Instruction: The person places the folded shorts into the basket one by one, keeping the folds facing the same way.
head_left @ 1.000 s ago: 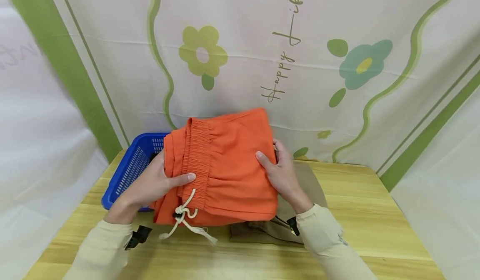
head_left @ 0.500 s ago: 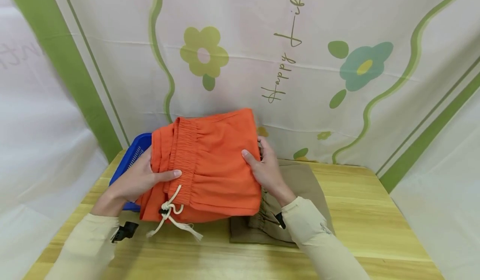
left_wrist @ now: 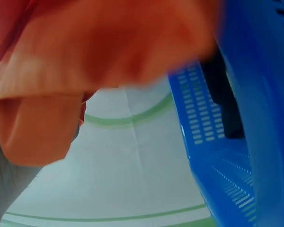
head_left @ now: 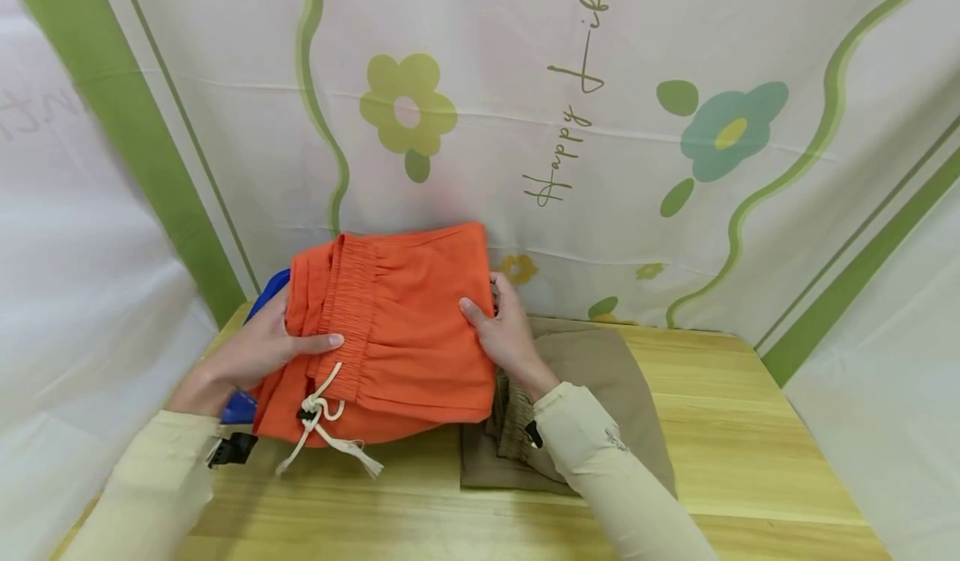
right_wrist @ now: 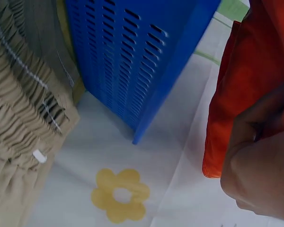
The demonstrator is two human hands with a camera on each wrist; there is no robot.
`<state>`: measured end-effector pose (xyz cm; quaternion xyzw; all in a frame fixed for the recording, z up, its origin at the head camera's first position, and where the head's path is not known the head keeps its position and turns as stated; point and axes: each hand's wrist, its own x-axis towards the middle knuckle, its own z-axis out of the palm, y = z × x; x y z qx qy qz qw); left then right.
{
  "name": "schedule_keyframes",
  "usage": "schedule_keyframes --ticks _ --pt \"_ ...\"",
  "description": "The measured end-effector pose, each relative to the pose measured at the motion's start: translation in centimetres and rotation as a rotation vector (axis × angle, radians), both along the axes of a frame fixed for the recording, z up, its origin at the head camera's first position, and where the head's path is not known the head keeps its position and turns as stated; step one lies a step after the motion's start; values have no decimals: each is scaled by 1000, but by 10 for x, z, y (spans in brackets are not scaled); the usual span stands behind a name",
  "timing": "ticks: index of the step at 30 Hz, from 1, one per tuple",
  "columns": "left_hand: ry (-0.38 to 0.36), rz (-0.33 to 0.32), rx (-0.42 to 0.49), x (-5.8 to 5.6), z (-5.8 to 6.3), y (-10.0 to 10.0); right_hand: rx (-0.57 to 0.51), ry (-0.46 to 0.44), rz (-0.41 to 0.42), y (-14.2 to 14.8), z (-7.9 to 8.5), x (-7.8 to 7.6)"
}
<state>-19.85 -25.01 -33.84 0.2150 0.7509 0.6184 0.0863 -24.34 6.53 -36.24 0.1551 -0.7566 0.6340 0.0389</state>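
Folded orange shorts [head_left: 420, 319], with a gathered elastic waistband and a knotted white drawstring, are held up between both hands in the head view. My left hand [head_left: 262, 348] grips the waistband side, thumb on top and fingers hidden beneath. On the opposite folded edge, my right hand [head_left: 510, 332] pinches the cloth with its thumb in front and fingers behind. Behind and below the shorts stands a blue perforated basket [head_left: 240, 407], mostly covered by them in the head view. Its slotted wall [right_wrist: 128, 56] shows in the right wrist view, and something dark [left_wrist: 225, 99] lies inside it.
Folded khaki trousers [head_left: 600, 394] with an elastic waistband lie on the wooden table [head_left: 757, 428], under and beside my right forearm. A white curtain [head_left: 480, 152] printed with flowers and lettering hangs right behind the table.
Both hands have carried the orange shorts leftward, over the blue basket, hiding more of it. More of the khaki trousers has come into sight on the right.
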Motion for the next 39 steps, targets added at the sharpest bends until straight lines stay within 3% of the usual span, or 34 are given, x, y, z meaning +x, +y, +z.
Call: schedule_keyframes --ticks 5,12,21,31,39 --pt "-6 46 -60 -3 -1 -8 -3 -7 9 -9 -4 -5" --pt "27 116 -224 -8 -2 -20 4 -45 12 -21 -12 -9" --pt "-6 81 -234 -20 -12 -31 41 -71 -29 -34 -21 -15" --pt "-16 114 -310 -29 -21 -39 81 -103 -18 -45 -32 -19" --pt "-19 139 -353 -34 -33 -44 241 -85 -77 -55 -40 -21"
